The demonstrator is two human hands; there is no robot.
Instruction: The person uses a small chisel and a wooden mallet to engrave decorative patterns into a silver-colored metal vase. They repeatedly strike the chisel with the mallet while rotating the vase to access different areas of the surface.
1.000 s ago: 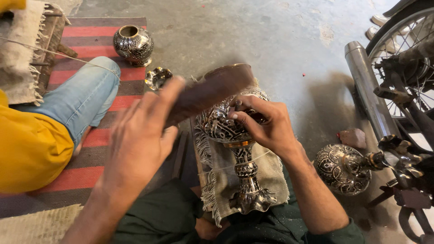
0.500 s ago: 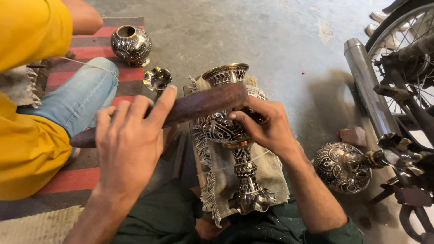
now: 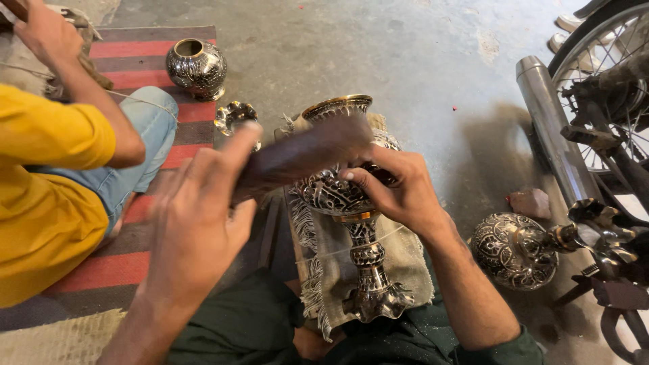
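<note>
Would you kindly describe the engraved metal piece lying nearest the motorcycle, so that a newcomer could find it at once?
Start at the motorcycle wheel on the right and follow its exhaust pipe down to the concrete floor. There lies a round engraved silver vessel, tipped on its side. Unlike the upright pot on the striped rug and the goblet under the hands, it lies alone.

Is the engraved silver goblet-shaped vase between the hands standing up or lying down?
Lying down. The engraved silver goblet-shaped vase rests lengthwise on a frayed beige cloth, gold rim pointing away, flared foot toward the person.
</note>
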